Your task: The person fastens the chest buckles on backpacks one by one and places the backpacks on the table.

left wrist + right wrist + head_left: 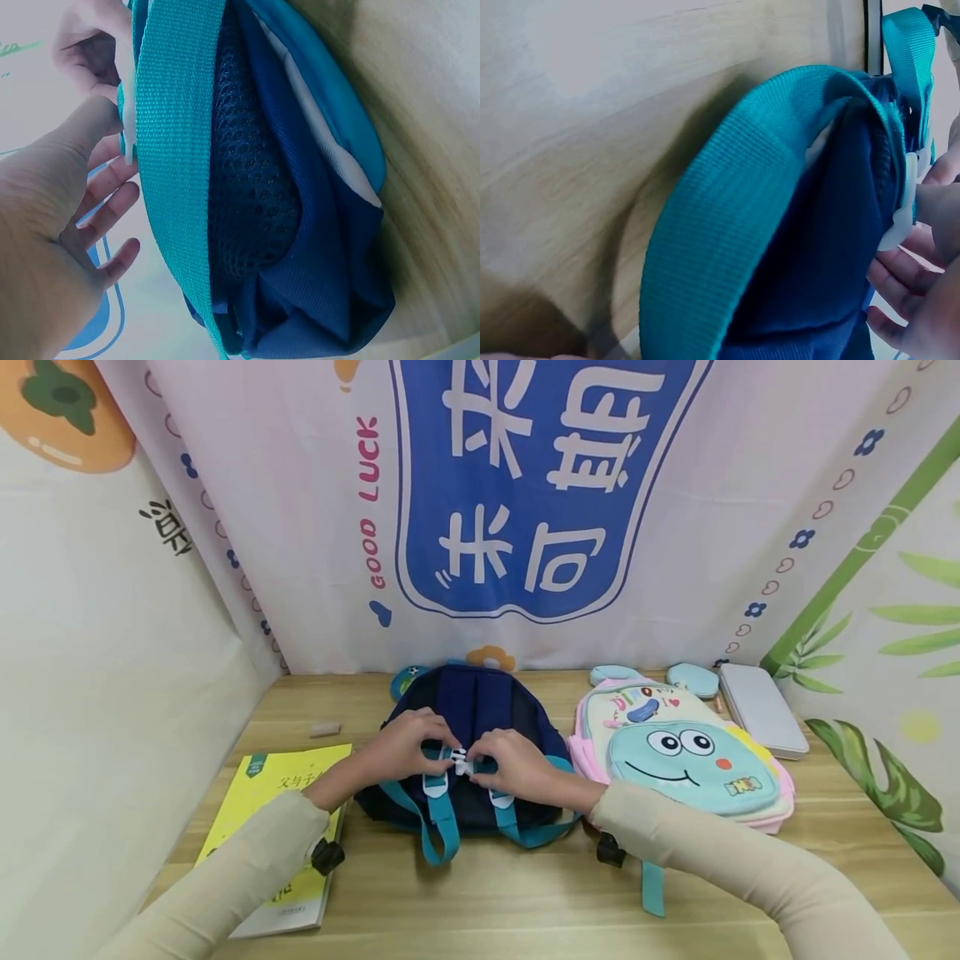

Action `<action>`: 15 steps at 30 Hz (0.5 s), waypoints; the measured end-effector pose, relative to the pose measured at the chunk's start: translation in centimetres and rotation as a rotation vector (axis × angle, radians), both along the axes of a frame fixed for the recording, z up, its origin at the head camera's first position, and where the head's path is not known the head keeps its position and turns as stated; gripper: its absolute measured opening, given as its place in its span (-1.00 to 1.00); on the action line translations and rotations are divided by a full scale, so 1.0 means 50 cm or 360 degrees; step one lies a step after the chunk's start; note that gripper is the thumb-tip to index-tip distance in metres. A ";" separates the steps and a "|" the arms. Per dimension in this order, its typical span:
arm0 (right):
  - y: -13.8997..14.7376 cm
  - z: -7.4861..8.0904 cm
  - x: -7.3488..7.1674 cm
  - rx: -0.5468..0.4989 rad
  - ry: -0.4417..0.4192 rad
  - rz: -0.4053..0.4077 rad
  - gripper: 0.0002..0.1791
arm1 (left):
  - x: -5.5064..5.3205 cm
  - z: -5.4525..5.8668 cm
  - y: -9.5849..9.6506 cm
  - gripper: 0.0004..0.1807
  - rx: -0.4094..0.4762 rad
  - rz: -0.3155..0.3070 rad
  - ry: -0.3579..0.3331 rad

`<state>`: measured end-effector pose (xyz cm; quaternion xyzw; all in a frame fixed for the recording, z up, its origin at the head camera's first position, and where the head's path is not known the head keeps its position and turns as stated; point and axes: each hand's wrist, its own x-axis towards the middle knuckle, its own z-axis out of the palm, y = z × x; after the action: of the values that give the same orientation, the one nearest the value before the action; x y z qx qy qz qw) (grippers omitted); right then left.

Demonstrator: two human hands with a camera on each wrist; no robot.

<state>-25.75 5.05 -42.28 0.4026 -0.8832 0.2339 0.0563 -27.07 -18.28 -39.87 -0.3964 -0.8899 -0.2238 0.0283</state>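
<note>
"While the two backpacks lie on the wooden table [465,910], can you see into either?"

"Their insides are out of sight. The navy backpack [474,714] lies at the middle, towards the back, straps upward; the pink-edged backpack [690,760] with a smiling face is just beside it, on the right."

"How does the navy one look?"

"Dark blue, with two padded shoulder straps [454,693] running up its panel, dark mesh [251,172] at the side, and teal webbing [444,822] looping from white adjusters [436,785] over the near edge."

"And the hands?"

"They meet above the panel. The left hand [397,747] pinches one side of a small white buckle [462,767], the right hand [517,768] the other. Both grips are narrow, thumb close to fingers."

"Anything hard to make out?"

"The left forearm [258,852] covers part of the yellow book [240,802]. The right wrist view cuts that hand off at its edge. Fingers hide much of the buckle, so I can't tell whether it is fastened."
</note>
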 end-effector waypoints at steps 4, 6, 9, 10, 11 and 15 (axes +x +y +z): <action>0.010 0.000 0.002 -0.0020 0.0001 -0.0030 -0.80 | -0.001 -0.001 -0.002 -0.82 -0.0010 -0.0030 0.0025; 0.017 -0.001 0.002 -0.0033 -0.0009 -0.0049 -0.80 | -0.002 -0.002 -0.003 -0.81 -0.0015 -0.0038 0.0028; 0.028 -0.001 0.003 -0.0053 -0.0043 -0.0072 -0.79 | -0.002 -0.005 -0.005 -0.79 -0.0013 -0.0032 0.0004; 0.032 0.000 0.003 -0.0057 -0.0048 -0.0080 -0.79 | -0.002 -0.005 -0.006 -0.78 -0.0008 -0.0029 -0.0010; 0.035 0.000 0.004 -0.0063 -0.0055 -0.0088 -0.78 | -0.003 -0.006 -0.006 -0.77 -0.0003 -0.0023 -0.0024; 0.045 0.003 0.006 -0.0094 -0.0048 -0.0118 -0.78 | -0.003 -0.006 -0.009 -0.75 0.0012 0.0005 -0.0033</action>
<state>-25.45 7.32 -42.10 0.3642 -0.8909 0.2638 0.0635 -27.20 -18.75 -40.16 -0.3925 -0.8900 -0.2311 0.0208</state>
